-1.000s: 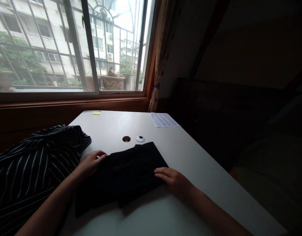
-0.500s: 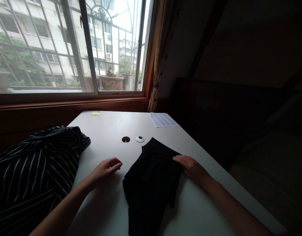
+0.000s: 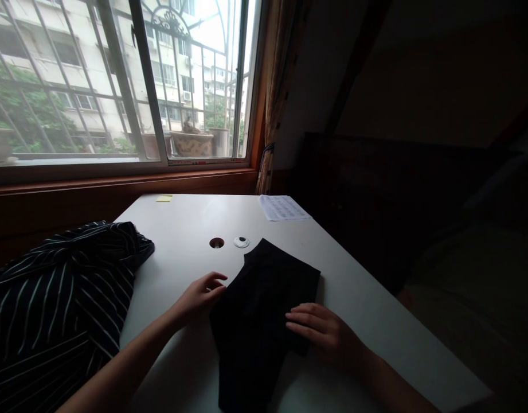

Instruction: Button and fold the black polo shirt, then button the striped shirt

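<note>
Here, in the head view, I see 1 black garment (image 3: 259, 310) spread on the white desk (image 3: 186, 221), just short of a round cap (image 3: 241, 242). The left hand (image 3: 202, 294) stands half open, empty, at the garment's left edge; contact cannot be confirmed. The right hand (image 3: 326, 332), fingers extended, lies over the right side, gripping nothing.

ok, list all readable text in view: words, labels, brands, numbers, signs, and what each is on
Nothing legible, so no quotes.
Printed sheets: rows of print, too small and blurred.
Window-track strip: reddish marks, too small to read.
Black garment: no label or lettering visible.
</note>
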`<action>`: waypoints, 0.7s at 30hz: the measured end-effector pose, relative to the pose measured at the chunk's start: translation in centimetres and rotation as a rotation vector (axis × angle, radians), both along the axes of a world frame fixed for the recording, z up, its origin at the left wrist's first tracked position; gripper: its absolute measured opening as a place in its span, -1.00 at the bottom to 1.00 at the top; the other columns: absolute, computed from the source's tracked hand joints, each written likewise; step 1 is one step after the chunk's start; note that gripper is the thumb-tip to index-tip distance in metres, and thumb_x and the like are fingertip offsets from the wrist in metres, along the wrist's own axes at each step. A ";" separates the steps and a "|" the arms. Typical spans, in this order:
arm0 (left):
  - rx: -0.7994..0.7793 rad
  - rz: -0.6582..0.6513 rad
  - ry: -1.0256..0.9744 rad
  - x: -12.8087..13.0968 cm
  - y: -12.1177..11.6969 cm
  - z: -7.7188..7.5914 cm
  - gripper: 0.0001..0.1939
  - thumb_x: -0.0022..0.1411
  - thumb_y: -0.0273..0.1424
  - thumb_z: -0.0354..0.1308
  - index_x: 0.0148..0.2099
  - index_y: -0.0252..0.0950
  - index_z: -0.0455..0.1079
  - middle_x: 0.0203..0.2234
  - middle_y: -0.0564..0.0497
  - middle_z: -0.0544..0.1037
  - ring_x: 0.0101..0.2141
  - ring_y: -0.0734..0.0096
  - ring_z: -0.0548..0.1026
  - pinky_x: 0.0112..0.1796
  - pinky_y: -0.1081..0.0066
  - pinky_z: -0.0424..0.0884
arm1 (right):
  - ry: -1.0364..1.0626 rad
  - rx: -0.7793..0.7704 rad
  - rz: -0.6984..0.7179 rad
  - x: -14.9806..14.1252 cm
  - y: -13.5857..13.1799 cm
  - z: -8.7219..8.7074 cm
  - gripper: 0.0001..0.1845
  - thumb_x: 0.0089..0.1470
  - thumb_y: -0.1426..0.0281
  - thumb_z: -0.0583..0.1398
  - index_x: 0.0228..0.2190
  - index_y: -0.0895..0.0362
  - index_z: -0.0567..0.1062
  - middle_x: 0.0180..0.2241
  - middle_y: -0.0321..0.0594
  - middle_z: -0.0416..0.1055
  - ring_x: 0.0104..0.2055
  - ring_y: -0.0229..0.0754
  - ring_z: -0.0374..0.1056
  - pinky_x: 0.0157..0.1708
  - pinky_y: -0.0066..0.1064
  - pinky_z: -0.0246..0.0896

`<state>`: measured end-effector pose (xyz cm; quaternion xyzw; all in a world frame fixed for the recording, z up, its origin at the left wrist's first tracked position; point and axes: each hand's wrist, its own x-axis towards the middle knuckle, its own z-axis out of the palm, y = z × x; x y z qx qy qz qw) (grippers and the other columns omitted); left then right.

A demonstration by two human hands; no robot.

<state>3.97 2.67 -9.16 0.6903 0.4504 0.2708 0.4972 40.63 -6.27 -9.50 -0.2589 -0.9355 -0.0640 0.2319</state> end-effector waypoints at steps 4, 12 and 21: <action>0.050 -0.015 0.098 0.9 0.9 0.2 -0.51 0.21 -0.08 0.16 0.09 -0.24 0.36 -0.22 -0.04 0.59 -0.25 0.24 0.55 -0.24 0.34 0.44 | 0.079 -0.026 0.043 -0.9 -1.0 0.5 -0.61 0.23 0.57 0.13 0.08 0.16 0.44 -0.06 -0.05 0.53 -0.01 -0.07 0.42 -0.11 -0.19 0.43; 0.221 -0.041 0.204 2.1 1.7 1.4 -0.58 0.21 -0.20 0.18 0.07 -0.26 0.39 -0.19 -0.07 0.53 -0.28 0.27 0.50 -0.25 0.31 0.44 | 0.333 -0.143 -0.019 -1.4 -0.8 2.5 -0.58 0.21 0.61 0.13 0.08 0.13 0.43 -0.13 -0.08 0.52 -0.07 -0.09 0.42 -0.11 -0.21 0.42; 0.912 -0.341 0.595 4.1 -2.2 2.6 -0.35 0.10 -0.22 0.36 0.22 -0.09 0.27 0.10 -0.08 0.39 0.07 0.00 0.30 0.03 0.03 0.34 | 0.379 -0.137 -0.107 -1.6 -0.3 4.3 -0.59 0.21 0.58 0.14 0.06 0.07 0.45 -0.14 -0.11 0.50 -0.09 -0.08 0.42 -0.11 -0.22 0.41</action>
